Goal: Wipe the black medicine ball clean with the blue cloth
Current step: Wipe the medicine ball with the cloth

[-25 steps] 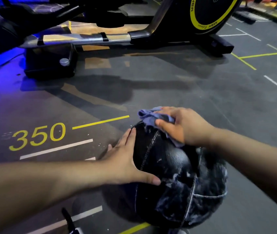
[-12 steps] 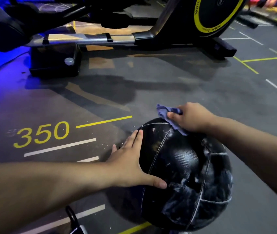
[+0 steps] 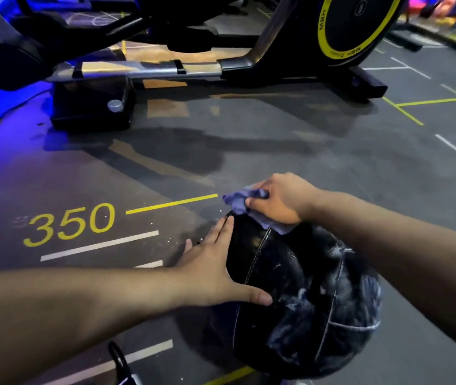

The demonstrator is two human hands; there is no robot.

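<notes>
The gray floor (image 3: 277,151) holds a big exercise machine (image 3: 249,62) far back. The black medicine ball (image 3: 290,287) sits nearer. The left hand (image 3: 213,273) lies flat on its side, fingers straight. The right hand (image 3: 279,201) squeezes the blue cloth (image 3: 238,201) on top.
</notes>
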